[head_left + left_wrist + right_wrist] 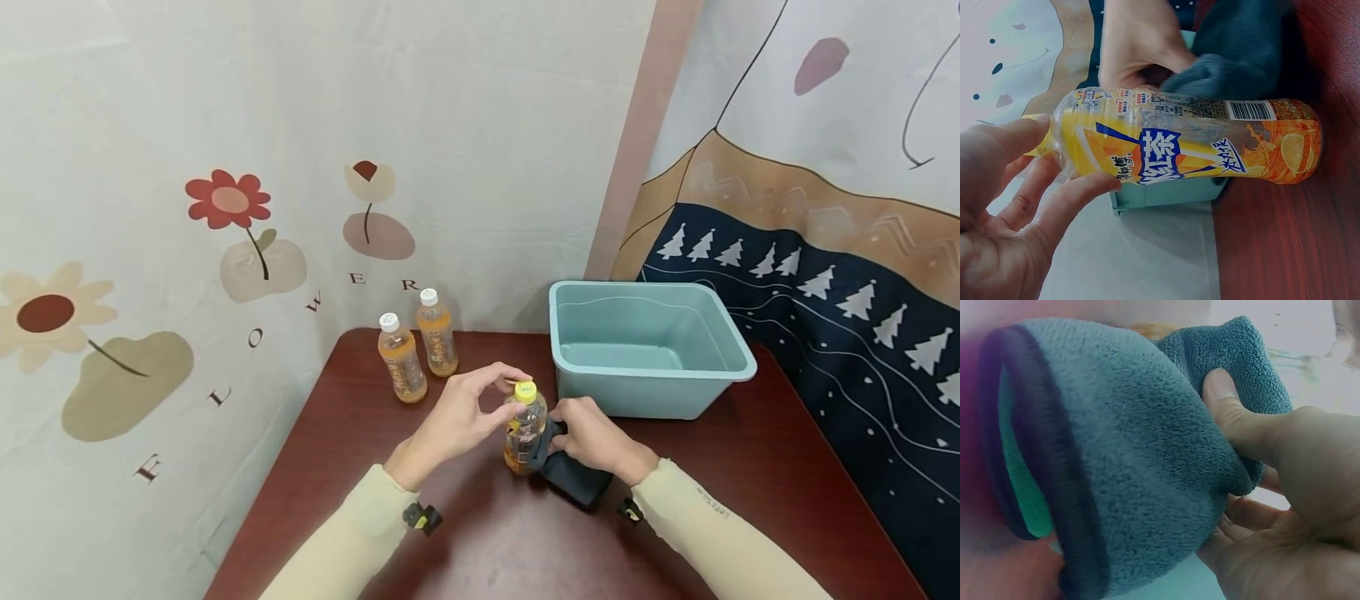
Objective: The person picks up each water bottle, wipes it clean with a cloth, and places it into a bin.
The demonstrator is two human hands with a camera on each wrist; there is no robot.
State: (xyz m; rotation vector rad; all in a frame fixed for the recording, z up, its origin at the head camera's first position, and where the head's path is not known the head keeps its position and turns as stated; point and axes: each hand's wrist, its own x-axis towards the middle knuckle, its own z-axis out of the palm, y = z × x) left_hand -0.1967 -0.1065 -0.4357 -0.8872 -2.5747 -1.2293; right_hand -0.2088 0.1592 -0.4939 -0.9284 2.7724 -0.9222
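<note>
A clear plastic bottle (519, 454) with a yellow cap (526, 392) and a yellow and orange label stands upright on the table. My left hand (467, 414) holds it at the top, fingers around the cap and neck in the left wrist view. To the bottle's right, my right hand (597, 439) grips a folded dark grey-blue towel (1129, 444). Part of this towel touches the bottle's side, and the rest hangs down toward the tabletop. In the right wrist view the towel hides nearly all of the bottle; the thumb presses on its fold.
Two bottles with white caps, one nearer (403, 367) and one farther (438, 337), stand at the back left of the dark red table (465, 550). A light teal plastic tub (637, 392) sits at the back right. Printed cloth (487, 167) hangs behind the table.
</note>
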